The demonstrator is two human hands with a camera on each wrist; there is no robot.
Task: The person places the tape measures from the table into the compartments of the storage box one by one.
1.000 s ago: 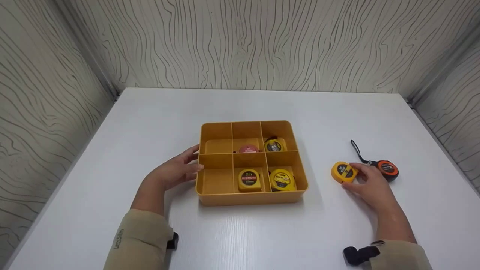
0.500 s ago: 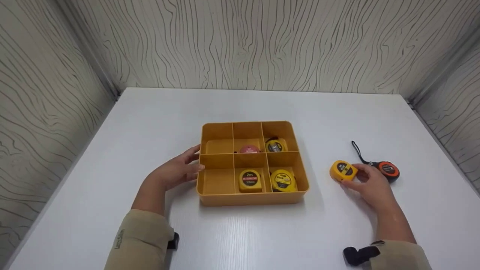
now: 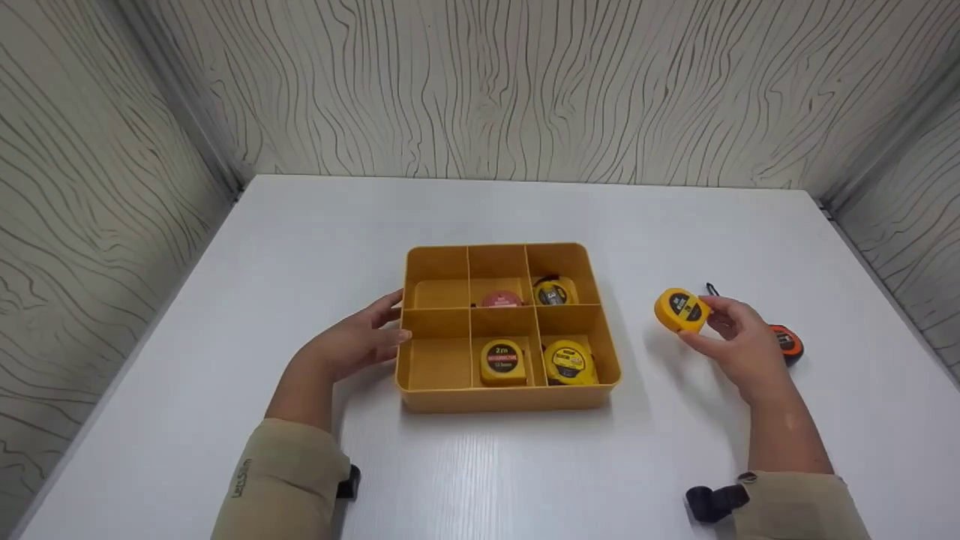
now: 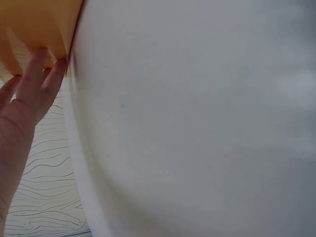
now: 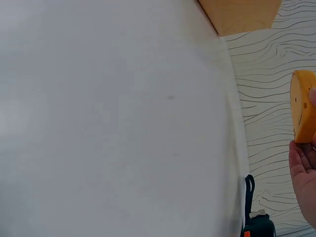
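My right hand (image 3: 739,345) pinches an orange-yellow tape measure (image 3: 681,309) between thumb and fingers, lifted above the table to the right of the box. In the right wrist view the tape measure (image 5: 303,106) shows its side at the right edge. With fairly straight fingers, my left hand (image 3: 356,341) touches the left wall of a mustard-coloured divided box (image 3: 502,400); its thumb lies at the rim. Fingertips press against that box wall (image 4: 44,24) in the left wrist view. Partly behind the right hand lies a black-and-orange tape measure (image 3: 787,343) with a wrist strap.
Inside the box, a yellow 2m tape measure (image 3: 503,362) sits front middle and another yellow tape measure (image 3: 569,363) front right. A pink tape measure (image 3: 502,299) is back middle, a yellow-and-black tape measure (image 3: 553,291) back right. Wood-patterned panels (image 3: 480,90) border the white table (image 3: 337,217).
My right hand has raised the orange-yellow tape measure off the table, moving it up and slightly left, away from the black-and-orange one. The left hand stays at the box.
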